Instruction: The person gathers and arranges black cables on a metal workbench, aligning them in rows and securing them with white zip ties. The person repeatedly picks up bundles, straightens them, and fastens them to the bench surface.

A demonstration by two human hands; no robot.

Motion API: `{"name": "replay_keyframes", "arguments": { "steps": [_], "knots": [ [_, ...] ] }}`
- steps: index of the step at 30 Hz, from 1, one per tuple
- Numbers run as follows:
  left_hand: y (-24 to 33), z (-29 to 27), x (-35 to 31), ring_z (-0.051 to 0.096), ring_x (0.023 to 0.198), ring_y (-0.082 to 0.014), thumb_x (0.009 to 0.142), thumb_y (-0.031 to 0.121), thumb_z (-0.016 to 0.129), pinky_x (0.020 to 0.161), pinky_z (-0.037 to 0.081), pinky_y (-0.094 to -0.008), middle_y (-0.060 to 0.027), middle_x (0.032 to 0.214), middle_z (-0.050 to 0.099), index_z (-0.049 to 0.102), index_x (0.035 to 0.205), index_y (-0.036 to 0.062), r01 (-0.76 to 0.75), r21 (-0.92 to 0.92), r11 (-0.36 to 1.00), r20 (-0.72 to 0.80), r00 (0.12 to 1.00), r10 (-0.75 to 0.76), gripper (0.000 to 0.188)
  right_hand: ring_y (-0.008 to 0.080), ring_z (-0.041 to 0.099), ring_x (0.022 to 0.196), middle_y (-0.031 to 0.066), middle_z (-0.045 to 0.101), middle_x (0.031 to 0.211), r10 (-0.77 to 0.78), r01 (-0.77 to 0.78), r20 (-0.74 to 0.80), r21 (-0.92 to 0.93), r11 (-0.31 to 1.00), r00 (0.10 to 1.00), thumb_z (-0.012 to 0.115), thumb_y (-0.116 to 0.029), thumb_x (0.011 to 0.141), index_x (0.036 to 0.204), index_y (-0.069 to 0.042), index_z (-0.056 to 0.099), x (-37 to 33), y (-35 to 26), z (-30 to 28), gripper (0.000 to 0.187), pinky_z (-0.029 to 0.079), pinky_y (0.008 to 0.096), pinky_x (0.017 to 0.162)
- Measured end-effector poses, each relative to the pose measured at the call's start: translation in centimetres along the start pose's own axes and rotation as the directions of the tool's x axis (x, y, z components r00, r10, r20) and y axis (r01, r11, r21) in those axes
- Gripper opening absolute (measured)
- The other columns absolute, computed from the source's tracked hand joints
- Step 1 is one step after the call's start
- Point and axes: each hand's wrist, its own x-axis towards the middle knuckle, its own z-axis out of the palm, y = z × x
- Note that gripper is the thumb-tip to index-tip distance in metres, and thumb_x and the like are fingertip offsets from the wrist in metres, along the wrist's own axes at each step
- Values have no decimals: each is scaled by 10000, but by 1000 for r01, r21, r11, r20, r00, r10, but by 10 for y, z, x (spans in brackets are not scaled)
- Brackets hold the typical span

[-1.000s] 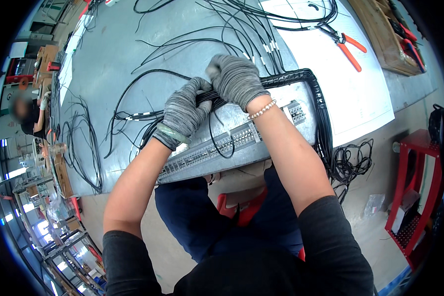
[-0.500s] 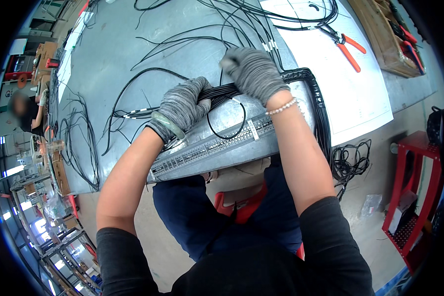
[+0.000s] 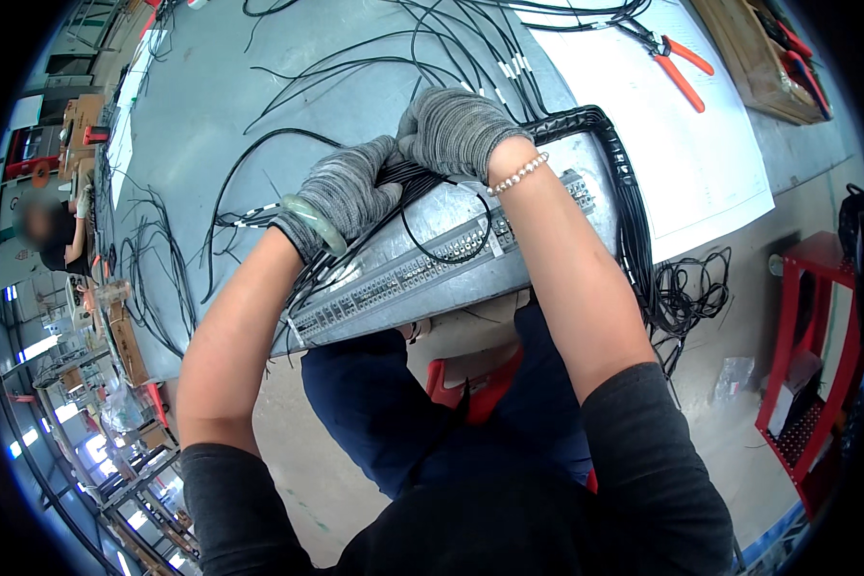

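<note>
My left hand (image 3: 348,195), in a grey knitted glove with a pale green bangle over it, is closed around a bundle of black cables (image 3: 420,182). Against its fingertips rests my right hand (image 3: 459,134), gloved alike, its fingers curled in over the bundle. What the right fingertips pinch, if anything, is hidden. To the right the bundle runs into a black-wrapped section (image 3: 578,121) that bends down over the table edge. One loose cable loop (image 3: 490,228) hangs below the hands, across a long strip of terminal blocks (image 3: 398,279).
Loose black cables with white markers (image 3: 514,67) spread over the grey metal table (image 3: 202,96). Orange-handled pliers (image 3: 680,75) lie on a large paper sheet (image 3: 710,182), near a wooden tool box (image 3: 763,67). A red cart (image 3: 787,355) stands right; a person (image 3: 58,226) is far left.
My right hand has come left and down along the bundle, its fingers now meeting my left hand's. The left hand keeps its grip, slightly shifted left in view.
</note>
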Motion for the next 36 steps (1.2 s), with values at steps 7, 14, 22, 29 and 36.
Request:
{"name": "replay_keyframes", "arguments": {
  "steps": [7,14,22,29,36],
  "knots": [
    [-5,-3,5,598,893,-215,797,117,648,855,461,-345,-144,947,644,553,1060,-2,24,-152,988,93,996,-10,304,352,659,919,236,662,973,141,-135,-46,114,984,989,591,-251,792,943,4,697,5,0,5,315,524,423,807],
    [-5,-4,1,593,926,-187,806,128,657,892,451,-332,-112,985,651,567,1133,14,90,-222,971,102,992,-68,358,349,654,941,230,665,985,162,-160,-15,119,980,987,587,-262,790,958,-7,698,11,3,4,325,513,418,854],
    [-5,-10,1,570,939,-167,851,282,663,894,441,-324,-97,993,645,587,1128,1,120,-386,915,165,985,-59,402,349,657,894,225,672,927,157,-147,-287,57,987,945,581,-215,807,908,-9,697,12,5,18,257,528,434,800],
    [45,-11,7,570,1118,-262,761,541,704,960,425,-361,-191,1183,604,458,1278,-14,161,-116,980,247,961,-129,797,357,658,868,243,659,877,219,-187,-354,123,975,909,567,-168,776,885,6,659,8,15,33,226,522,424,799],
    [42,2,17,606,1028,-226,686,424,810,925,452,-343,-162,1113,644,497,1239,-33,172,-56,983,267,952,-152,783,317,667,932,209,679,961,214,-210,-183,41,977,960,636,-190,768,926,-19,704,15,4,20,243,528,392,817]
  ]
}}
